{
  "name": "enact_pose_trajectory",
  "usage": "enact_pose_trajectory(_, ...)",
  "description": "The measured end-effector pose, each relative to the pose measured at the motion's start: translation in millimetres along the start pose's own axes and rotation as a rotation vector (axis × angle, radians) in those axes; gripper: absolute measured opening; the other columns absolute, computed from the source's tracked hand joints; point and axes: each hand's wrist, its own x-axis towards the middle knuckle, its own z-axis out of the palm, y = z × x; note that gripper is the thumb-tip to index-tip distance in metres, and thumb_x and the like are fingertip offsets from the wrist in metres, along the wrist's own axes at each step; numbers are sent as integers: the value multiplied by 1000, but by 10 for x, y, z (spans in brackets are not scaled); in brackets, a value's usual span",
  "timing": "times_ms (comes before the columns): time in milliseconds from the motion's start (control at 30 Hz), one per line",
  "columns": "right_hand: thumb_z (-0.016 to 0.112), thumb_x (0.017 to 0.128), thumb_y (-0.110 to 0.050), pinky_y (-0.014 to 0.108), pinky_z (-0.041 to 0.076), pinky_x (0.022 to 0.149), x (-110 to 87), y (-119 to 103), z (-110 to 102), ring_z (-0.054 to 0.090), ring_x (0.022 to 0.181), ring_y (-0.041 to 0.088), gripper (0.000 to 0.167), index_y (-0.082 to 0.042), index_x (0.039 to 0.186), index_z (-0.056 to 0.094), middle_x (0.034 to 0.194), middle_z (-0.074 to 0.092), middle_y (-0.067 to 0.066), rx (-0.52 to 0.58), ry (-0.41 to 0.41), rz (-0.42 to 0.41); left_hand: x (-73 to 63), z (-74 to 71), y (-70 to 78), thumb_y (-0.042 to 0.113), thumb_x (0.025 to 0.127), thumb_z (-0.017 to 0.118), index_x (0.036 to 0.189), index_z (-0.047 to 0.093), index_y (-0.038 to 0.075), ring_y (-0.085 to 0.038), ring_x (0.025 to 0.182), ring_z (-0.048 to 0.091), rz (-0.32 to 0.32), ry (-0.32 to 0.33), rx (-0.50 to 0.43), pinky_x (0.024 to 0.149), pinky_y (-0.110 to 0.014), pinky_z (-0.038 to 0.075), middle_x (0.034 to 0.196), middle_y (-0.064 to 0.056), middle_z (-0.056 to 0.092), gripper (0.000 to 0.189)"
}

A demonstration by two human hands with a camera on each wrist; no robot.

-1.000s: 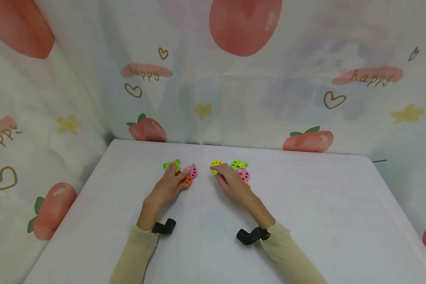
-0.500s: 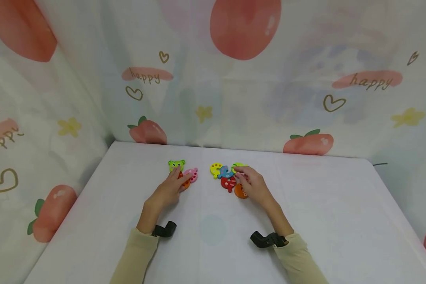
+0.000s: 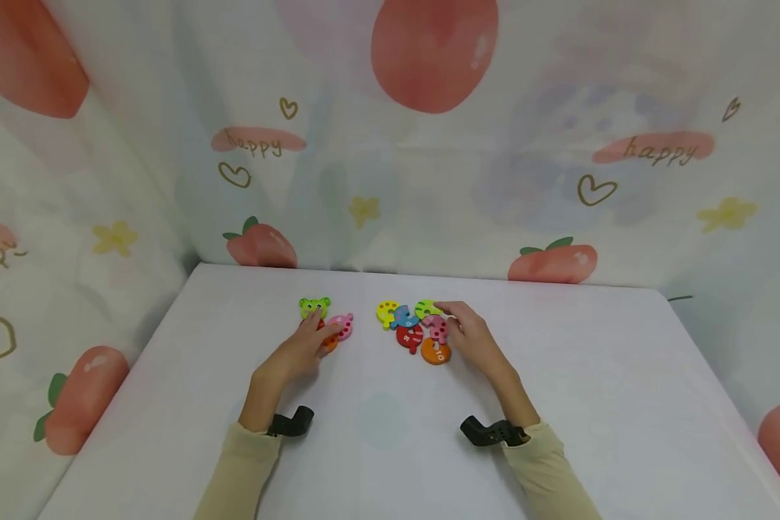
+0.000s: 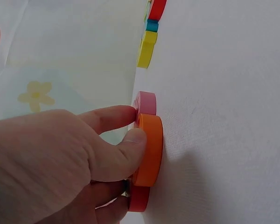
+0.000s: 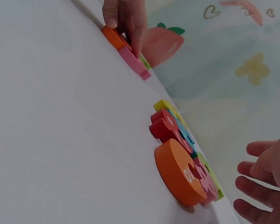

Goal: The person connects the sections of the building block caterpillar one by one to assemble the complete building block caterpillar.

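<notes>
My left hand [image 3: 292, 350] rests over a small group of puzzle pieces at centre left. In the left wrist view its thumb touches an orange piece [image 4: 151, 151] and its index fingertip meets a pink piece [image 4: 147, 102]; a red piece [image 4: 139, 199] lies under the other fingers. A green animal-face piece [image 3: 312, 306] shows beyond them. My right hand [image 3: 479, 343] hovers at the right side of a second cluster, fingers loosely bent, holding nothing. That cluster has yellow [image 3: 385, 313], blue [image 3: 404, 318], green [image 3: 425, 310], red [image 3: 409, 338], pink [image 3: 438, 327] and orange [image 3: 435, 352] pieces.
Both groups lie on a white-covered table [image 3: 377, 462], toward its far edge, with a gap between them. A printed curtain [image 3: 429, 202] hangs behind the table and along its left side. Black wrist cameras [image 3: 292, 421] sit on both wrists.
My right hand has moved right, off the yellow and blue pieces and then back from the green and pink ones, uncovering the cluster. Under my left hand, the green face has turned upright.
</notes>
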Motion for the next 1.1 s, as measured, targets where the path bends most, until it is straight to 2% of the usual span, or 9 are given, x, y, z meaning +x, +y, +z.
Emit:
enact_pose_trajectory(133, 45, 98, 0, 50, 49, 102, -11, 22, -41, 55, 122, 34, 37, -3, 135, 52, 132, 56, 19, -8, 11, 4, -9, 3, -17, 15, 99, 53, 147, 43, 20, -37, 151, 11, -1, -6, -18, 116, -57, 28, 163, -19, 11, 49)
enact_pose_trajectory(267, 46, 98, -1, 50, 49, 102, 3, 24, -65, 54, 124, 35, 38, -2, 136, 51, 135, 54, 19, -5, 6, 4, -17, 6, -40, 19, 99, 53, 145, 46, 16, -39, 151, 12, 25, 21, -31, 117, -57, 25, 162, -22, 14, 46)
enact_pose_trajectory(433, 49, 98, -2, 50, 49, 102, -4, 52, -60, 53, 124, 35, 39, -3, 137, 50, 136, 53, 19, -7, -4, 33, -21, 19, -19, 19, 98, 56, 143, 49, 16, -41, 149, 16, 50, 54, -28, 116, -58, 27, 160, -24, 17, 46)
enact_pose_trajectory(667, 50, 99, -5, 50, 49, 102, -10, 79, -28, 53, 124, 34, 39, -4, 137, 50, 137, 53, 18, -16, -19, 49, -29, 34, 0, 22, 98, 56, 145, 46, 22, -39, 150, 17, 22, 73, -4, 114, -59, 29, 161, -21, 19, 48)
enact_pose_trajectory(933, 50, 99, -9, 50, 46, 104, -27, 118, -4, 51, 127, 34, 39, -4, 138, 50, 139, 51, 17, -14, -35, 110, -6, 52, -16, 22, 98, 56, 145, 46, 22, -37, 151, 14, 14, 59, -9, 117, -55, 27, 162, -20, 17, 49)
enact_pose_trajectory(1100, 49, 99, -10, 50, 46, 104, -15, 137, 4, 51, 127, 34, 38, -4, 137, 51, 138, 52, 18, -19, -40, 116, -6, 52, -9, 21, 98, 56, 145, 47, 22, -36, 151, 14, 12, 60, -7, 117, -54, 29, 162, -20, 16, 47)
